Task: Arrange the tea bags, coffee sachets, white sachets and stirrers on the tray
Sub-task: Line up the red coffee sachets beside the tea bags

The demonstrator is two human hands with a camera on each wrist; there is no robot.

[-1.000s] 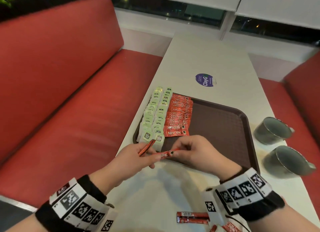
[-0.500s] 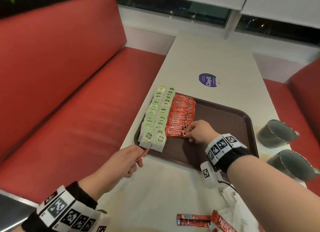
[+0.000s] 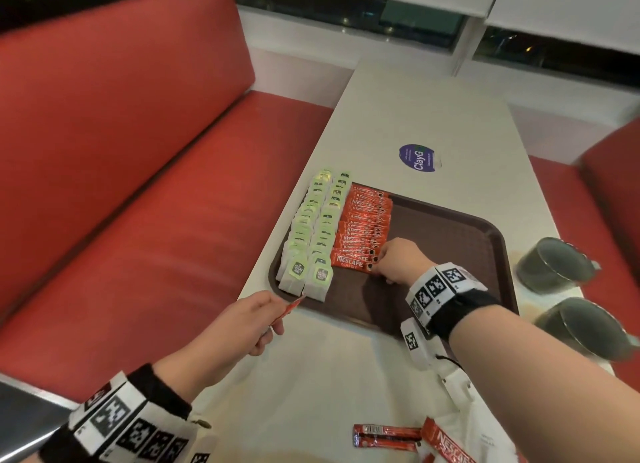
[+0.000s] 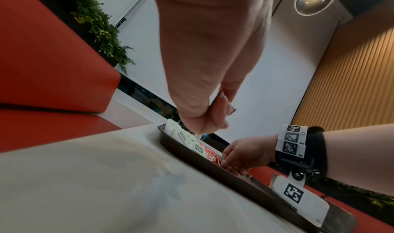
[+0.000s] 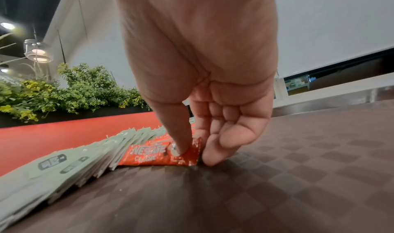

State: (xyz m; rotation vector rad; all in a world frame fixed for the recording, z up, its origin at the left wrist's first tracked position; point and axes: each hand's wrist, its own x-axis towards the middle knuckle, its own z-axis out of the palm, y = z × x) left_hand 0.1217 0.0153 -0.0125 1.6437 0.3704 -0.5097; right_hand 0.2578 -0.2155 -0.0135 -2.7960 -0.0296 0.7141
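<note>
**Clerk:** Two rows of tea bags [image 3: 311, 237] logged along the left side of the tray [image 3: 491, 234], overlapped like shingles. One row of coffee sachets [image 3: 363, 227] just beside them. The right half of the tray floor is bare.

**Checker:** Hands?

**Clerk:** Right hand [image 3: 398, 262]: its grip pinches the right end of the nearest sachet [image 5: 162, 154], thumb on top, fingertips at the edge, flat on the tray. Left hand [image 3: 242, 320]: its grip is clenched round a spare coffee sachet [image 3: 289, 310], held over the counter [image 3: 311, 393] at the tray's near-left corner.

**Checker:** Handling notes?

**Clerk:** Foil sachets: probably light, thin, limp and slick. Best taken by the sealed end or pressed flat. Likely to slide on those beneath, so a nudge could fan the row.

**Checker:** Edges and room?

**Clerk:** Raised rim all round the tray; items must lift over it. Tea bags crowd the left rim. Open floor to the right for the remaining kinds. Two mugs [image 3: 554, 265] stand off the tray's right side, near the counter edge. More red sachets [image 3: 384, 435] wait on the counter by the right forearm. No white sachets or stirrers identified.
</note>
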